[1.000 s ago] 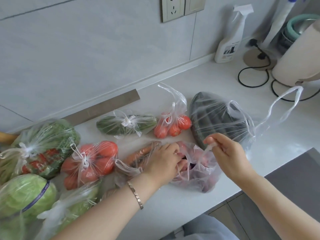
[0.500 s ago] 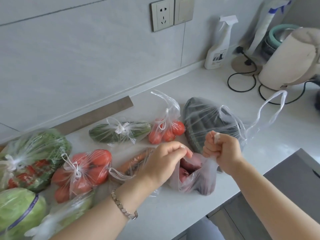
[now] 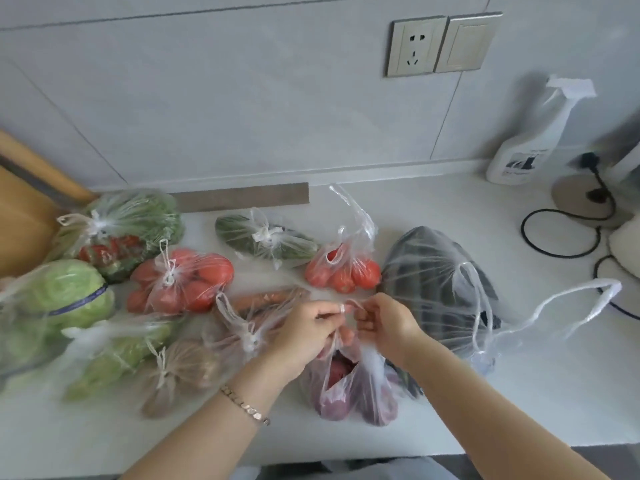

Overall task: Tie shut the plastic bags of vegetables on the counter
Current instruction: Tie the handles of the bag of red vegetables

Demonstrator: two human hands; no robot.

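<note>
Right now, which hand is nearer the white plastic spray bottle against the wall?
Right. The right hand lies below-left of the white plastic spray bottle; the left hand lies farther left.

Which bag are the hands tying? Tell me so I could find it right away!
Start at the wall socket and come down to the front of the white counter. There the left hand and right hand pinch the handles of a clear bag. It alone holds purplish-red vegetables, and its mouth gapes open while the neighbouring bags on its left are knotted.
</note>
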